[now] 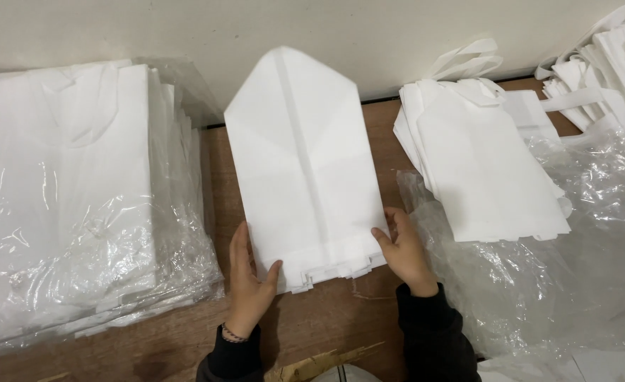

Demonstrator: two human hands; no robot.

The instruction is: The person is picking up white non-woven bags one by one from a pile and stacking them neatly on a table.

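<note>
A small stack of folded white fabric bags (304, 166) lies on the brown wooden table (326, 318), its pointed top end reaching the wall. My left hand (247, 276) presses against the stack's lower left edge, thumb on top of the bags. My right hand (404, 249) holds the lower right edge, thumb resting on the top bag. Both sleeves are dark, and a bracelet sits on my left wrist.
A thick pile of white bags wrapped in clear plastic (79, 198) fills the left. A loose stack of folded bags (486, 163) lies right on crumpled clear plastic (560, 283). More bags with handles (602, 56) are heaped far right. A light wall (185, 28) runs behind.
</note>
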